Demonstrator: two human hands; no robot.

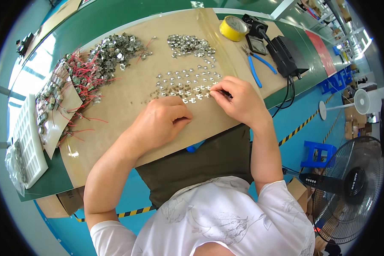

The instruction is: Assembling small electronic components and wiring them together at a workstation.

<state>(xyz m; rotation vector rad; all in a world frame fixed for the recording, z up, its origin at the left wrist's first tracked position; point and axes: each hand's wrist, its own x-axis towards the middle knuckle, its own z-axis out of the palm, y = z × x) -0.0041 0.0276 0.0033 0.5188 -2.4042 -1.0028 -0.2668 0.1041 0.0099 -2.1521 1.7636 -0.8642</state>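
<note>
Small shiny metal pieces [181,79] lie in loose rows on the brown sheet [128,111] that covers the bench. My right hand [239,100] is at the right end of the nearest row, thumb and forefinger pinched beside the metal pieces; whatever sits between the fingertips is too small to tell. To the left of those rows, my left hand [158,121] rests low over the sheet with its fingers curled together, hiding what they hold, if anything. Beyond the rows is a heap of loose metal pieces [190,45].
At the left lies a big pile of metal parts [115,51] with red wires [83,74], beside a white compartment tray [27,143]. Yellow tape [234,28], blue-handled pliers [256,66] and a black device [288,55] occupy the far right. A fan [350,187] stands right of me.
</note>
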